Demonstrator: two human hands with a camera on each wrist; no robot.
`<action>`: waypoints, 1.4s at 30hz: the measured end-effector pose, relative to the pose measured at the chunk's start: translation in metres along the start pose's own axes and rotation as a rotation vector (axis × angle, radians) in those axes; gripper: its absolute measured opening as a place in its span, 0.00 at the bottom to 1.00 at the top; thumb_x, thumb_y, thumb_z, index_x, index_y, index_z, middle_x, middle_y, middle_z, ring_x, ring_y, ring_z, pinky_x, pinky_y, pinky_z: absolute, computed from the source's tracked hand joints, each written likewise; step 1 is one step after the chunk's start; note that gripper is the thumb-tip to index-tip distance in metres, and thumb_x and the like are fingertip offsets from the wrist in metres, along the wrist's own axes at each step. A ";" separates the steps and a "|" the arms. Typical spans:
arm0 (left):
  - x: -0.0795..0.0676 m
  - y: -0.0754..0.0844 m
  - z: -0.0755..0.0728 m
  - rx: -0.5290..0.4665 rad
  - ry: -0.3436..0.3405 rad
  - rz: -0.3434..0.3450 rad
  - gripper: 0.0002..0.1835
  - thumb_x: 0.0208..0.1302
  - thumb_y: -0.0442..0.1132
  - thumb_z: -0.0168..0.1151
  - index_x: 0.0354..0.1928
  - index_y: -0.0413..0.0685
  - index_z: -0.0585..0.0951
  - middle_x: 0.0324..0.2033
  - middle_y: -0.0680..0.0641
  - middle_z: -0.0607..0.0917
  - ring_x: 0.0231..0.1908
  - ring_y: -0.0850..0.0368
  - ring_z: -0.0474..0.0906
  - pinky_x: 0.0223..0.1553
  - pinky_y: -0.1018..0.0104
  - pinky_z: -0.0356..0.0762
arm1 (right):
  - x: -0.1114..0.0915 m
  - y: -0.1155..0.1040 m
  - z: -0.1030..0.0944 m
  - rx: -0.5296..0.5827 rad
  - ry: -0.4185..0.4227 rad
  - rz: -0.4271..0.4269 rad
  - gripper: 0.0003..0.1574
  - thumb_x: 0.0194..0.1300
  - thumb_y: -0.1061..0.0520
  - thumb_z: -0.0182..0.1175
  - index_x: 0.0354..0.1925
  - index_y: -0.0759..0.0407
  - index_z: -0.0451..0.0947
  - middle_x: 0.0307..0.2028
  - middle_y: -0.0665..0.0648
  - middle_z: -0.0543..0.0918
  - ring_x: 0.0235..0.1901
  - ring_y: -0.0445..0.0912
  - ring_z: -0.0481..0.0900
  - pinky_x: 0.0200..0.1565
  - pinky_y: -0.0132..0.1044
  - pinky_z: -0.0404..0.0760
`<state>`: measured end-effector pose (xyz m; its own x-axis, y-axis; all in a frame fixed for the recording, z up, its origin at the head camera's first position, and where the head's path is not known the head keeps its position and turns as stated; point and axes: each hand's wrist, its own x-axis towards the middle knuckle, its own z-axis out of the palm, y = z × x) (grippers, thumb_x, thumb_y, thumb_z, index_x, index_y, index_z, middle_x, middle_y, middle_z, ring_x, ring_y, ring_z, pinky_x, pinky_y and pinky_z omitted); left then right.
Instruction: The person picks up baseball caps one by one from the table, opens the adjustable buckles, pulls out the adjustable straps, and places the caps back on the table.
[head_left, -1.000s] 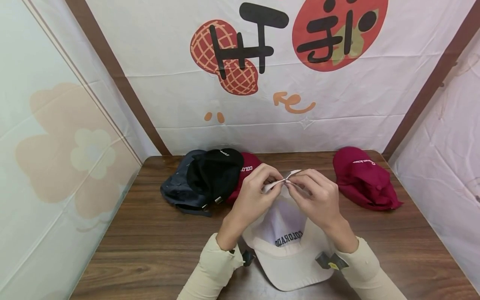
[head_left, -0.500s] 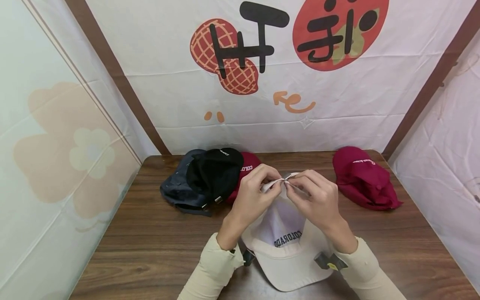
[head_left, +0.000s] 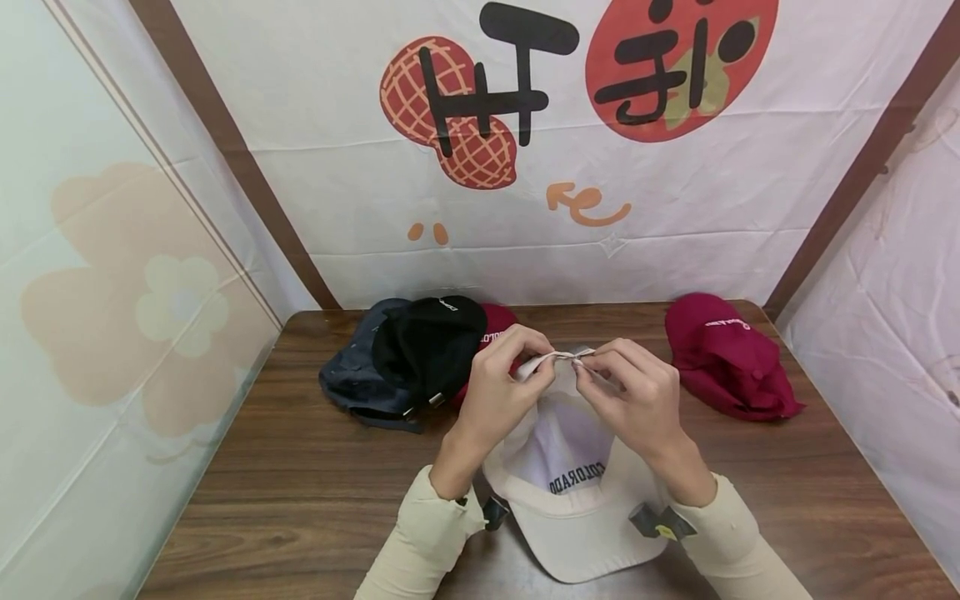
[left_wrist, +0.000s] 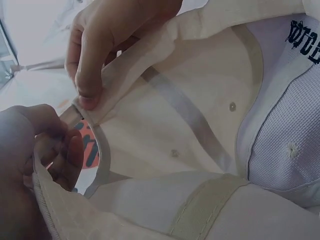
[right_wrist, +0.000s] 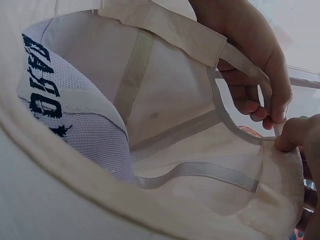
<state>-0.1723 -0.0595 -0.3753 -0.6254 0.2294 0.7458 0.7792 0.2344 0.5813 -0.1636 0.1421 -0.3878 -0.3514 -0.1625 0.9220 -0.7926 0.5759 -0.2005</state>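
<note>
With open wooden tabletop [head_left: 292, 517] either side, the left hand [head_left: 502, 385] pinches the rear strap [right_wrist: 246, 62] and the right hand [head_left: 636, 390] the band edge [right_wrist: 281, 172] of a cream baseball cap [head_left: 588, 537].

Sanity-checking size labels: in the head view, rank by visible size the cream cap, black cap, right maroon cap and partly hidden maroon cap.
1. Cream cap; nearest the camera, which may enlarge it.
2. Black cap and right maroon cap: too alike to rank.
3. Partly hidden maroon cap: smallest visible patch.
</note>
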 end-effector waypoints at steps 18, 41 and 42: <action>-0.002 0.000 -0.001 0.002 0.025 0.000 0.07 0.65 0.24 0.69 0.39 0.43 0.84 0.38 0.45 0.88 0.38 0.55 0.85 0.43 0.66 0.88 | 0.000 0.000 -0.002 -0.007 0.000 0.012 0.04 0.58 0.64 0.70 0.28 0.59 0.86 0.27 0.53 0.87 0.21 0.44 0.77 0.25 0.31 0.75; -0.001 -0.006 -0.011 -0.015 0.128 -0.018 0.06 0.64 0.24 0.68 0.38 0.42 0.83 0.38 0.44 0.88 0.31 0.56 0.79 0.33 0.67 0.80 | -0.002 0.009 -0.006 -0.027 0.025 0.074 0.05 0.56 0.64 0.71 0.26 0.59 0.86 0.26 0.52 0.86 0.19 0.40 0.74 0.24 0.27 0.73; -0.001 -0.006 -0.011 -0.017 0.127 -0.022 0.06 0.64 0.25 0.68 0.38 0.42 0.83 0.38 0.44 0.88 0.31 0.56 0.78 0.33 0.67 0.80 | -0.002 0.009 -0.006 -0.027 0.026 0.079 0.05 0.56 0.65 0.71 0.26 0.59 0.86 0.26 0.52 0.86 0.19 0.40 0.74 0.24 0.27 0.73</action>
<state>-0.1763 -0.0718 -0.3761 -0.6331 0.1024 0.7672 0.7664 0.2220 0.6028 -0.1671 0.1527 -0.3898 -0.3989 -0.0953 0.9120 -0.7492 0.6074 -0.2642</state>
